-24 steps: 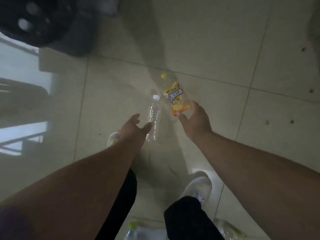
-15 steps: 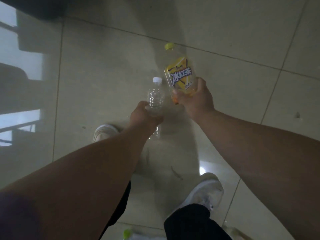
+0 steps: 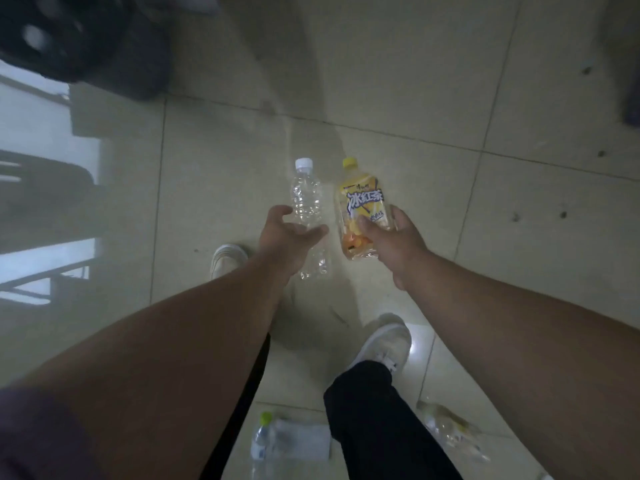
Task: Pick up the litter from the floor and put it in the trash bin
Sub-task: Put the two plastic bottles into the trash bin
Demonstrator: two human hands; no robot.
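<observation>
Left hand (image 3: pixel 291 233): fingers curled around clear ribbed plastic water bottle with white cap (image 3: pixel 308 206), off the floor.
Right hand (image 3: pixel 391 237): grips yellow-labelled iced-tea bottle (image 3: pixel 360 209).
Remaining: green-capped bottle (image 3: pixel 273 441) and crumpled clear bottle (image 3: pixel 446 424) on tiled floor (image 3: pixel 398 81).
Bin: dark shape top left, unidentifiable; nothing binned yet.

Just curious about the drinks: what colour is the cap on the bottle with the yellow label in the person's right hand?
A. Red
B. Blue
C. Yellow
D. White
C: the yellow-label bottle, held by the right hand, has a yellow cap; the white cap tops the clear bottle.
</observation>
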